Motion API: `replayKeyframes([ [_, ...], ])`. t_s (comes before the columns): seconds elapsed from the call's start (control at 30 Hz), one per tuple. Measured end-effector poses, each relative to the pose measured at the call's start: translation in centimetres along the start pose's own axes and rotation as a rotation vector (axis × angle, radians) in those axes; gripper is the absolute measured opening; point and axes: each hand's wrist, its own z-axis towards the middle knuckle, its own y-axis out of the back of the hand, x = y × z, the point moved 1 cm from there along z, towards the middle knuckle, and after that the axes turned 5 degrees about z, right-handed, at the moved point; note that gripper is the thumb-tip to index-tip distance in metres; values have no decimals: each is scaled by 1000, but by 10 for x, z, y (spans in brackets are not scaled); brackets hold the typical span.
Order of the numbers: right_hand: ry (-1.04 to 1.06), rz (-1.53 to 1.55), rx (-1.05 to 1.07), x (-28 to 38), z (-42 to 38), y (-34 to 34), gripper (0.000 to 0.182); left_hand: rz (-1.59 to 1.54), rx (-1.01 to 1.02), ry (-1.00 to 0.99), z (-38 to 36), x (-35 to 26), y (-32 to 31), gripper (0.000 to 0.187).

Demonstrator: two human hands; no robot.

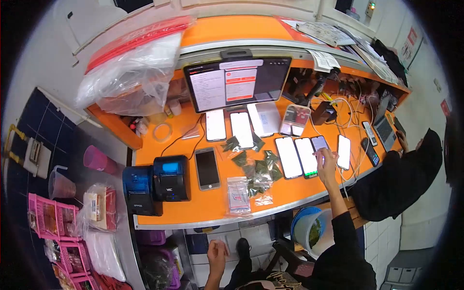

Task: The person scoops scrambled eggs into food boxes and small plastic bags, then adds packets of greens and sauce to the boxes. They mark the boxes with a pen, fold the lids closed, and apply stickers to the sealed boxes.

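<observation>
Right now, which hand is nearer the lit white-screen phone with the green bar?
Right. The right hand reaches over the orange counter, beside the lit white-screen phone with the green bar. The left hand hangs below the counter edge, well away.

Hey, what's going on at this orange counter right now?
A person sits at the orange counter lined with phones. Their right hand reaches out and touches one lit phone in the row; the left hand rests low, closed and empty, below the counter edge. A tablet stands behind, two receipt printers sit at left, and another person leans on the far end.
</observation>
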Motion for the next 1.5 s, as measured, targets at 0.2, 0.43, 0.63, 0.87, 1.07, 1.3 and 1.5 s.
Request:
replayKeyframes([
  [0.2,-123,37,64,-21,-12,-4,24,115,19,-45,-10,0,-6,5],
  [0.43,-275,20,-14,-60,-20,0,20,118,35,19,-23,-2,2,9],
  [0.63,-415,-86,132,-100,-32,5,21,121,48,29,-31,-3,2,14],
  [0.87,-335,-169,186,-111,-35,-6,15,85,4,-40,-55,17,6,16],
  [1.07,-272,-140,182,-79,-35,11,15,51,-79,-113,-109,32,13,16],
  [1.3,69,812,479,171,-192,108,11,42,-290,-215,-236,56,9,15],
  [1.5,0,1181,1074,270,-435,222,19,-17,-302,-231,-391,102,-12,13],
])
